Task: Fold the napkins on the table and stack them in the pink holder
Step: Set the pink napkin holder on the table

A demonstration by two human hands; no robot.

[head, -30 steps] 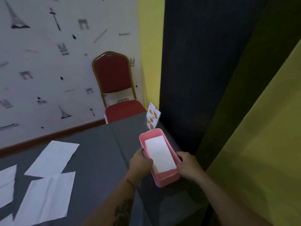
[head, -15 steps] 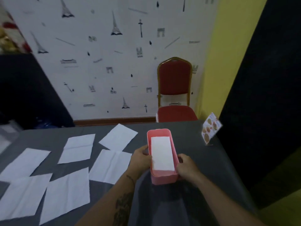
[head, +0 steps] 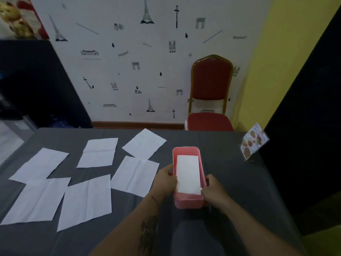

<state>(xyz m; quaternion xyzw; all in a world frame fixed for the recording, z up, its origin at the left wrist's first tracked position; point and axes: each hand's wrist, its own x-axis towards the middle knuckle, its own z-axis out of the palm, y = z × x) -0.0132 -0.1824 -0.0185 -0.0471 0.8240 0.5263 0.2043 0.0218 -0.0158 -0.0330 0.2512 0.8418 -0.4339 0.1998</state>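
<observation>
Head view, the only one: the pink holder [head: 187, 201] sits right of centre in the frame on the grey-clothed table [head: 227, 174], with a folded napkin [head: 188, 174] lying flat inside it. The left hand [head: 165, 179] is curled against the holder's left wall, thumb over the rim and touching the napkin's edge. The right hand [head: 214, 192] cups the holder's near right corner, fingers wrapped on the outside wall. Neither hand carries a loose napkin.

Six unfolded napkins [head: 86, 200] lie spread across the left half of the frame, some overlapping at their corners, each showing old crease lines. The closest one [head: 135, 175] lies just left of the left hand. A menu card stand [head: 253, 142] is at the right edge of the table, and a red chair [head: 210, 93] stands behind the table against the wall.

The napkins look thin, light and limp, so they should crumple or slide on the cloth if dragged. It would be best to pinch one at a corner or edge, then press along the existing crease. The holder appears to be rigid plastic, light enough to shift, so steadying it by its side walls is sensible.
</observation>
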